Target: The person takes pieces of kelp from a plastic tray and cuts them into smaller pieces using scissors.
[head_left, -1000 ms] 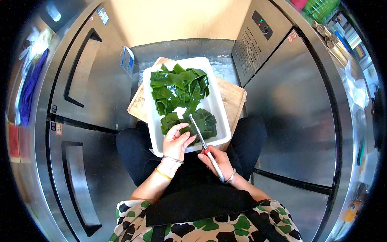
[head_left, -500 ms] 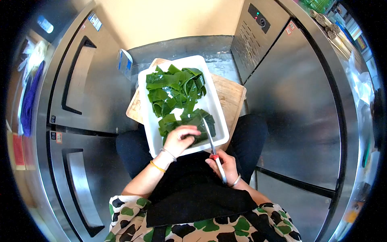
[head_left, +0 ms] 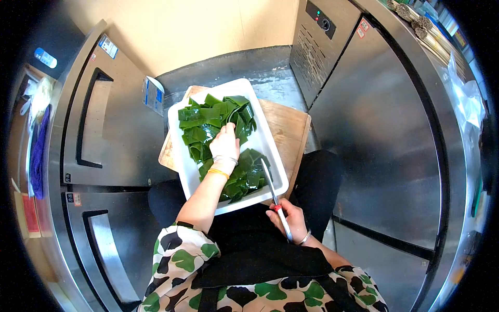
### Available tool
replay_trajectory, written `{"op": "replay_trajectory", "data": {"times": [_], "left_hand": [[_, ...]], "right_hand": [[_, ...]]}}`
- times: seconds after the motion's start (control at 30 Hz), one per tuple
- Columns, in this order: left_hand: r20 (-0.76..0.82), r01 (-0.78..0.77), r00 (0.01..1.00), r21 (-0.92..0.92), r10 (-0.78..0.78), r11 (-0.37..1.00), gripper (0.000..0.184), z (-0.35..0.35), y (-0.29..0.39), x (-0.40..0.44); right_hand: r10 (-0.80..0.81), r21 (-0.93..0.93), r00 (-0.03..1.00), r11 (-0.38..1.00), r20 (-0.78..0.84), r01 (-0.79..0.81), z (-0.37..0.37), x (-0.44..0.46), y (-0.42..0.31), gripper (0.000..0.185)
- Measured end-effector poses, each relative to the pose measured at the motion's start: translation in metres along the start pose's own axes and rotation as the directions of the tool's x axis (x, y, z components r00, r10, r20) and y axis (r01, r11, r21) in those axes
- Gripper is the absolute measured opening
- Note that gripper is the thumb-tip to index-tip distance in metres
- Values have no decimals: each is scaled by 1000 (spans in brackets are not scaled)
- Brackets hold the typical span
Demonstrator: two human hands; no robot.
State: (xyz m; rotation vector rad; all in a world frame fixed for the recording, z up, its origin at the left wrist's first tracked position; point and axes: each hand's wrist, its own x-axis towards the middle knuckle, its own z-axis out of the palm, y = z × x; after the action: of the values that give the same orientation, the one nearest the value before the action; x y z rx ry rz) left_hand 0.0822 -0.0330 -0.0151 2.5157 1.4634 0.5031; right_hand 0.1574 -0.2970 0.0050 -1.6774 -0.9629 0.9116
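Note:
A white tray [head_left: 279, 171] holds wet green pieces that look like kelp [head_left: 200, 122], in a larger heap at the far side and a smaller, darker heap [head_left: 252, 164] at the near right. My left hand [head_left: 225, 143] reaches over the far heap. Its fingers point away from me and pinch the edge of a kelp piece; the fingertips are partly hidden. Just outside the tray's near right corner, my right hand [head_left: 291, 221] is closed around the white and red handle of a knife [head_left: 270, 182]. The blade points up and away, over the tray's near right rim.
Beneath the tray lies a wooden board [head_left: 286, 122]. Steel cabinets with black handles stand at left [head_left: 117, 125] and right [head_left: 379, 135]. A tan panel [head_left: 182, 31] closes the far side. Bundled sticks [head_left: 423, 28] and clear plastic [head_left: 465, 101] lie at upper right.
My left hand has moved forward from the near heap to the far one. The right hand still holds the knife in nearly the same place. The whole view has shifted slightly.

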Motion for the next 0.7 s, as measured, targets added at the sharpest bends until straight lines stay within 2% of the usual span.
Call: {"op": "replay_trajectory", "data": {"times": [0.07,0.13,0.17,0.2,0.27,0.3,0.33,0.37,0.4,0.43,0.5,0.57,0.63,0.67,0.7], "left_hand": [[-30,3,1000,-39,-4,999,34,6,-11,2],[74,68,995,-95,-61,993,23,-2,-13,2],[68,119,992,-241,-105,963,15,-6,-13,0],[62,119,992,-245,-107,962,15,-3,-19,-2],[43,36,999,-552,-15,833,14,8,-35,-6],[-32,-41,999,-678,26,734,14,6,-37,-11],[-34,-42,999,-681,25,731,14,-2,-44,-15],[139,62,989,-702,51,709,15,-14,-55,-19],[222,125,972,-763,76,634,13,-33,-56,-25],[235,169,965,-901,121,401,14,-59,-45,-31],[273,271,951,-962,143,33,20,-107,-23,-40],[352,364,929,-925,117,-108,24,-133,-15,-47],[373,407,913,-869,167,-281,26,-132,-20,-55],[371,405,914,-869,168,-284,26,-124,-25,-59],[326,359,926,-916,189,-177,22,-117,-28,-60]], "right_hand": [[25,3,1000,1000,13,-25,-1,0,-3,23],[44,1,999,999,30,-44,1,1,-5,23],[60,19,998,998,29,-61,2,1,-3,23],[77,36,997,996,27,-78,3,1,-3,23],[100,28,994,994,46,-102,2,0,-5,24],[126,23,990,992,63,-128,2,1,-6,24],[125,18,990,992,62,-126,1,1,-9,24],[129,58,987,989,98,-135,0,2,-12,24],[132,97,982,985,137,-146,0,2,-16,23],[131,92,981,985,141,-145,0,4,-22,23],[205,226,930,933,305,-280,1,7,-33,24],[150,262,928,933,340,-246,6,11,-39,24],[99,272,912,937,398,-220,9,13,-40,28],[98,269,912,938,397,-218,10,15,-42,28],[68,241,916,955,396,-175,12,15,-46,30]]}}
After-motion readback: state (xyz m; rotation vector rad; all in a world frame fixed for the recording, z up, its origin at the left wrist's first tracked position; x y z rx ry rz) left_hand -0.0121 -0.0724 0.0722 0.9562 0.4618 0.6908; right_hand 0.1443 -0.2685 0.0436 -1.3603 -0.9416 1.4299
